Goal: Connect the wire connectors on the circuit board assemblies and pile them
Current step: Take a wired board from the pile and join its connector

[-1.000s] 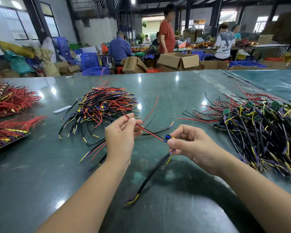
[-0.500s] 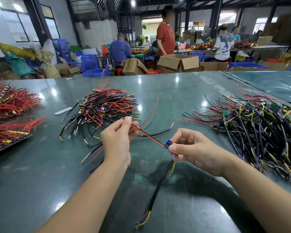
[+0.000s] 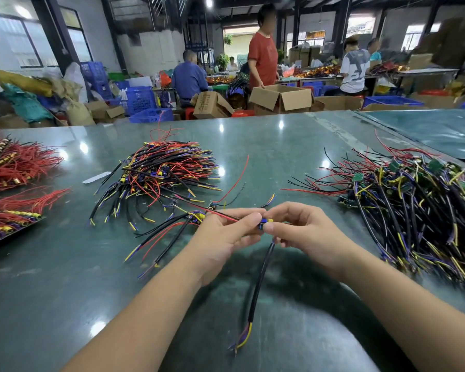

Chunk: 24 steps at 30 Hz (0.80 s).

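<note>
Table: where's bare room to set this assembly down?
Free: the table strip between the middle pile and right pile, and bare top near the left forearm. Crowded: red bundles at left edge; loose wires beside left hand.

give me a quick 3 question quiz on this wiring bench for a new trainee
1. True or false: both hands are pinching the blue and yellow connector above the table.
2. Multiple choice: where is the heap that holds the small green circuit boards? A) far left B) centre, behind the hands C) right of the hands
3. Fill in: the black sheathed cable hanging from the connector ends in bare yellow and ____ wires.

Key
1. True: left hand and right hand meet at it.
2. C: the green boards sit in the right heap; the centre pile is wires and connectors.
3. Blue.
</note>
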Available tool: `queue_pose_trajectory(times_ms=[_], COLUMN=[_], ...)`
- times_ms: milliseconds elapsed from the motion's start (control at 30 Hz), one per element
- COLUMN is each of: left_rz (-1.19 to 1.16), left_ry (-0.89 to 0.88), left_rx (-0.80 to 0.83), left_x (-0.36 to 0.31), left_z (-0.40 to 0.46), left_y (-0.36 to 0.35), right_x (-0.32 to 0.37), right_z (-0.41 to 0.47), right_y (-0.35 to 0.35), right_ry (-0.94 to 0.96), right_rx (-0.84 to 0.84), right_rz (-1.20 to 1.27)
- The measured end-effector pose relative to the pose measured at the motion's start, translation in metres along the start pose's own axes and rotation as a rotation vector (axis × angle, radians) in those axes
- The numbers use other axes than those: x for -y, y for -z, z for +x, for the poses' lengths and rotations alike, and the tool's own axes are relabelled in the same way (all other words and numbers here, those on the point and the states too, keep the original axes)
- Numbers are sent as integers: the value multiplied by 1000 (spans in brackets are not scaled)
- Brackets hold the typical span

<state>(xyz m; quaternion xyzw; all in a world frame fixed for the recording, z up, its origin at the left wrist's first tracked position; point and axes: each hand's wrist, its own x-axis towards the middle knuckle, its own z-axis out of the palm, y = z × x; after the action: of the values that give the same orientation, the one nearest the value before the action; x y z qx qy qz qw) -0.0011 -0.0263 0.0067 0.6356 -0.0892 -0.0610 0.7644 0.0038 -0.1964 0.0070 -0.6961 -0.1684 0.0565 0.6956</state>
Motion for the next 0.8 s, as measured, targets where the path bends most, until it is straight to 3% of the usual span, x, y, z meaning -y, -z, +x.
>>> queue_pose_trajectory(times_ms=[133, 300, 433, 600, 800], left_rz=[13, 91, 214, 120, 11], left_ry=[-110, -154, -153, -145, -104], left_rx=[-214, -245, -230, -233, -155], left_x=[3, 2, 1, -9, -17], left_z=[6, 6, 5, 4, 3], left_y=[2, 0, 5, 11, 15], right_x=[-4, -5, -2, 10, 16], right_z=[0, -4, -5, -6, -5], right_y=[-5, -17, -20, -15, -7], right_ry=[-11, -89, -132, -164, -109], right_rx=[-226, -165, -167, -137, -152], right_rz=[-306, -491, -308, 19, 87])
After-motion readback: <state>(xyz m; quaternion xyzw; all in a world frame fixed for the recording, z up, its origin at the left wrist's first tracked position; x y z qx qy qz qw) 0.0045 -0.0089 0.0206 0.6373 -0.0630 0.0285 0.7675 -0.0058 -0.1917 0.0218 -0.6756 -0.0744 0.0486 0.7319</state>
